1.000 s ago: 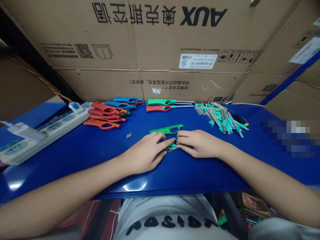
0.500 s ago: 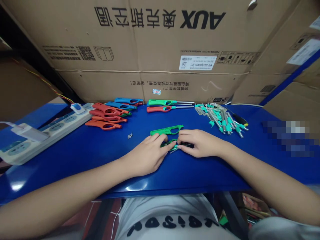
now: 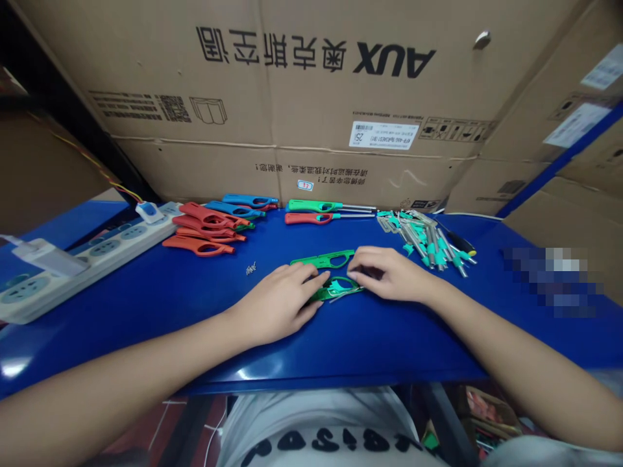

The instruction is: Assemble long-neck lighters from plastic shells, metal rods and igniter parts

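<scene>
Handle half, green (image 3: pixel 321 296), with a teal insert (image 3: pixel 335 286) seated inside it, lies on the table (image 3: pixel 185 288) directly between the two hands, on the person's side of a second green handle half (image 3: pixel 321 261). Long axis runs left to right across the person's front, slightly askew, the right end a little farther out. Left hand (image 3: pixel 280 298) is closed on the left end, thumb on the near edge and fingers across the top. Right hand (image 3: pixel 392 275) has its fingers curled together at the right end, touching or just beside the rim; cannot tell whether anything is pinched there. Both hands equally near, one at each end, so the finger loop shows in the gap between them. Narrow end points right, toward the right hand; broad grip is mostly covered by the left. Thin metal strip (image 3: pixel 339 298) shows along the near edge. Second half is roughly parallel, loop also to the right. Small pins (image 3: pixel 250 268) sit beyond the left wrist; stacked handles (image 3: pixel 204 217) farther left; metal tubes (image 3: pixel 433 243) with teal fittings heaped beyond the right hand.
</scene>
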`<state>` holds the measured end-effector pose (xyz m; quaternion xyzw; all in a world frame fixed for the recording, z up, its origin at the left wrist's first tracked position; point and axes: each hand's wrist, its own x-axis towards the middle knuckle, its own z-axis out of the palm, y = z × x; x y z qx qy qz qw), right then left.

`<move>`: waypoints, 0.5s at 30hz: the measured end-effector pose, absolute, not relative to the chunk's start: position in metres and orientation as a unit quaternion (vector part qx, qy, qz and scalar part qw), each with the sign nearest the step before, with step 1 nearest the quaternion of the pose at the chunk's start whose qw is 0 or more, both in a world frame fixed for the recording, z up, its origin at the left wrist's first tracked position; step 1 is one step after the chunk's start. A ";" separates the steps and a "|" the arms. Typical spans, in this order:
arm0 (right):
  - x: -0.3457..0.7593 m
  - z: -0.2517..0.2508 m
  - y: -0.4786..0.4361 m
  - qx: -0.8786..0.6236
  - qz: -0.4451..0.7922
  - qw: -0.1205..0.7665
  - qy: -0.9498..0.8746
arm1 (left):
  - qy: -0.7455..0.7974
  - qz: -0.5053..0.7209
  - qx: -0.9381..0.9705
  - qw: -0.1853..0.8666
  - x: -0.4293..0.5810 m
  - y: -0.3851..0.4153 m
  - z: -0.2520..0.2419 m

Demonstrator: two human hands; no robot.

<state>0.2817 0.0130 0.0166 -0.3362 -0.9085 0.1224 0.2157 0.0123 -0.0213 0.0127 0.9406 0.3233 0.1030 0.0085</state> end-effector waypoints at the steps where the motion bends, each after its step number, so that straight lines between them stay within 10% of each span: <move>1: 0.285 0.015 0.018 -0.380 0.082 0.239 -0.890 | 0.325 0.100 0.940 0.007 0.012 -0.022 0.014; 15: 0.328 -0.008 0.061 -0.653 -0.063 0.070 -0.751 | 0.303 0.067 0.951 -0.002 0.013 -0.021 0.016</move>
